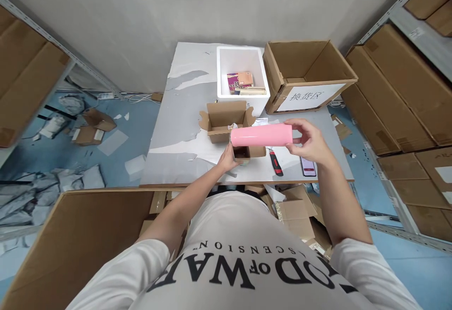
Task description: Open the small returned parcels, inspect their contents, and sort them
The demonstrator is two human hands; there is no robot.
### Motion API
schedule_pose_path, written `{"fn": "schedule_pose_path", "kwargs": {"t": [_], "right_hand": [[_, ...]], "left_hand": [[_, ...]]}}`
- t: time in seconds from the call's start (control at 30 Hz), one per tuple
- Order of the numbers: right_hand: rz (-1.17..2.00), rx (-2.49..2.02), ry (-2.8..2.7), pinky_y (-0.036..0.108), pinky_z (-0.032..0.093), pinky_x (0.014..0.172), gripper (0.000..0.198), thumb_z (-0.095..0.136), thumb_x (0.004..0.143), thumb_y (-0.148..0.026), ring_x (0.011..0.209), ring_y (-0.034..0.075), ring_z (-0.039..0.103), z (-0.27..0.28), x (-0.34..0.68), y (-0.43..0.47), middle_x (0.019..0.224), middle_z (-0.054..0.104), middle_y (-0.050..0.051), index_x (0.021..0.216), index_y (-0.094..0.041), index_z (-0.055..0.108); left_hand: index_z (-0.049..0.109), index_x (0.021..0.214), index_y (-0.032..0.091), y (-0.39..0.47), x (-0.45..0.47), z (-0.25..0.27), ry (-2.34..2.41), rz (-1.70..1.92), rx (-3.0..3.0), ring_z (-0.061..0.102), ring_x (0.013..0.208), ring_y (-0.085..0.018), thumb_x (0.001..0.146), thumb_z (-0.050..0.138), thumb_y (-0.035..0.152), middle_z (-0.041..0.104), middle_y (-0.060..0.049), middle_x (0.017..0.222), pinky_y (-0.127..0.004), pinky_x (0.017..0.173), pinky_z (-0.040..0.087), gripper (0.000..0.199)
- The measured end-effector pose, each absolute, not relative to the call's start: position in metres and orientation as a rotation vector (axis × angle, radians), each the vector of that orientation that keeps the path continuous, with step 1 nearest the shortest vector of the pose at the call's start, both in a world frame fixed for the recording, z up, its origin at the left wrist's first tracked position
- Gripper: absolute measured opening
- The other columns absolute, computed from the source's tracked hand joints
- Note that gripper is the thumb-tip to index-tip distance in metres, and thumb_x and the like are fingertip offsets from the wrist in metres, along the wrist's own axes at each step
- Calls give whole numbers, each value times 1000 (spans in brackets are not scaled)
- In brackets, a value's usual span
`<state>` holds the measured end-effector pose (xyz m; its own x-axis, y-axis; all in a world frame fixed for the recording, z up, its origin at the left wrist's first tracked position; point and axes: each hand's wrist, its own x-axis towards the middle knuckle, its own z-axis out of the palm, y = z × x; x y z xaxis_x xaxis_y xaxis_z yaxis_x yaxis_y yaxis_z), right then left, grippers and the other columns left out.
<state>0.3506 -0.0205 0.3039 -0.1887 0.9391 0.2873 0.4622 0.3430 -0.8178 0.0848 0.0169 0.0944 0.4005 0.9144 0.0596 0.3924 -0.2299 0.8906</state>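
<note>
Nearby, cutter (276, 164), open box (226, 113); pink cylinder (261, 135) in right hand (310, 142); left hand (228, 159), grip unclear

Left of the small open carton (219, 137), the table (165, 161) offers a hand broad passage. Farther back, the white foam box (257, 104) and tall cardboard box (274, 81) block the way, while the pink cylinder (261, 135) partly covers the lower box (257, 151).

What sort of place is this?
Probably a storeroom or packing area: brown cartons line the shelves on the right, grey bags lie heaped at the left, and a large open box on the table bears a handwritten label.
</note>
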Motion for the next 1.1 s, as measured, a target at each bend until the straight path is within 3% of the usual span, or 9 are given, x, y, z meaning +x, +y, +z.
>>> {"fn": "schedule_pose_path", "kwargs": {"t": [0.13,0.3,0.4,0.5,0.57,0.63,0.73,0.9,1.1], "right_hand": [[915,-1197,-1223,36,55,77,56,77,60,-39,103,23,58,243,336,-33,120,56,8,110,-26,54],[1216,-1079,-686,38,59,73,49,68,67,-41,99,20,61,197,288,-47,123,54,1,110,-32,46],[1314,-992,-497,38,60,76,41,65,69,-38,101,18,61,190,263,-51,123,55,-1,106,-33,48],[1420,-904,-328,34,61,75,40,65,71,-39,98,17,64,191,243,-53,116,61,-1,108,-31,51],[1525,-847,-203,30,61,71,41,63,73,-42,93,17,67,191,232,-55,108,66,1,111,-29,53],[1638,-794,-90,27,61,67,43,61,76,-45,87,17,69,192,222,-58,102,69,2,113,-26,54],[1768,-720,31,24,62,66,44,58,78,-46,84,16,69,193,212,-62,99,71,3,116,-24,55],[1818,-694,101,27,62,76,42,53,82,-45,89,16,69,195,204,-66,102,71,2,118,-24,57],[1892,-805,-143,40,56,91,44,53,82,-52,104,21,66,186,205,-73,110,70,6,115,-23,58]], "left_hand": [[9,149,17,14,89,92,1289,689,1809,41,131,-38,47,87,36,38,-22,144,-53,102,39,129],[4,149,15,9,92,87,1299,630,1805,38,134,-38,49,85,37,37,-25,144,-55,105,36,131],[8,149,18,3,86,93,1272,649,1784,25,141,-40,49,82,33,28,-22,151,-60,110,27,125],[14,149,23,-3,79,115,1232,746,1726,9,145,-38,63,72,36,20,-15,156,-61,112,22,104],[24,146,28,-6,80,136,1107,896,1591,18,145,-33,76,60,43,29,-10,153,-57,111,29,81],[36,140,27,-6,84,158,922,979,1425,39,134,-32,81,53,53,46,-10,141,-52,104,40,66],[42,136,25,-4,89,178,799,935,1231,59,111,-30,78,55,63,61,-10,121,-45,88,51,70],[38,137,26,-6,88,177,746,896,1095,65,94,-24,67,70,59,66,-7,108,-40,81,53,83],[44,130,24,-9,86,171,764,981,1040,66,93,-23,68,69,56,67,-7,107,-38,82,52,75]]}}
